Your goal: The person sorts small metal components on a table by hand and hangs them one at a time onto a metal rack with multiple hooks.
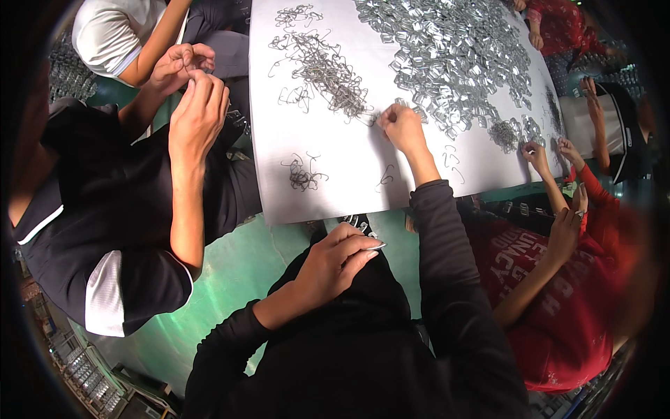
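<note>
My left hand (322,271) is above my lap, just off the table's near edge. Its thumb and fingers pinch a small shiny metal piece (377,246), mostly covered by the fingertips. Over the white tabletop, my right hand (403,129) reaches forward with thumb and forefinger together. Whether anything sits in that pinch is too small to make out. Beside its fingertips lies the near end of a pile of bent wire hooks (342,87). Just beyond and right of it spreads a large heap of silvery metal clips (453,66).
The white table (335,199) also carries a small cluster of wire hooks (303,174) at its near left and a few loose wires (384,178). A co-worker in black (125,195) sits close on my left, another in red (558,300) on my right. More people work around the table.
</note>
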Available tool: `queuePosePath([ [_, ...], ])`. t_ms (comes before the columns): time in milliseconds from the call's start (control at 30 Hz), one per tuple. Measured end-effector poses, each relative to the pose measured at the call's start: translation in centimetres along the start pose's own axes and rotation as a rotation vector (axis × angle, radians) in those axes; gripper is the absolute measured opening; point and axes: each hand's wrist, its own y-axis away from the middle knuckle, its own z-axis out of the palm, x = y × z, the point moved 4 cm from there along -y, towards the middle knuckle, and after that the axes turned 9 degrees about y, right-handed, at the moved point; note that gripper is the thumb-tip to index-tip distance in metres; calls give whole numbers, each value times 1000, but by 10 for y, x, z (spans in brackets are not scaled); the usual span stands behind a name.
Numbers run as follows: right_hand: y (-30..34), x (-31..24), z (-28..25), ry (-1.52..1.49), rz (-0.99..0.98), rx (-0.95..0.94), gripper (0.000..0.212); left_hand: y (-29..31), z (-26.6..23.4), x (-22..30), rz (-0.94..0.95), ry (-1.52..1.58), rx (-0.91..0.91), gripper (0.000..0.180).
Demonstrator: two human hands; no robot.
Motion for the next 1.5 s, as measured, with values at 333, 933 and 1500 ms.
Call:
queuePosePath([
  [333, 56, 54, -10, -676, 246, -41, 12, 0, 4, -2, -9, 4, -110, 19],
  [933, 66, 54, -16, -521, 280, 46, 13, -2, 14, -2, 18, 95, -232, 22],
  [1500, 251, -32, -72, -776, 21, 338, 10, -27, 25, 10, 76, 141, -263, 27],
])
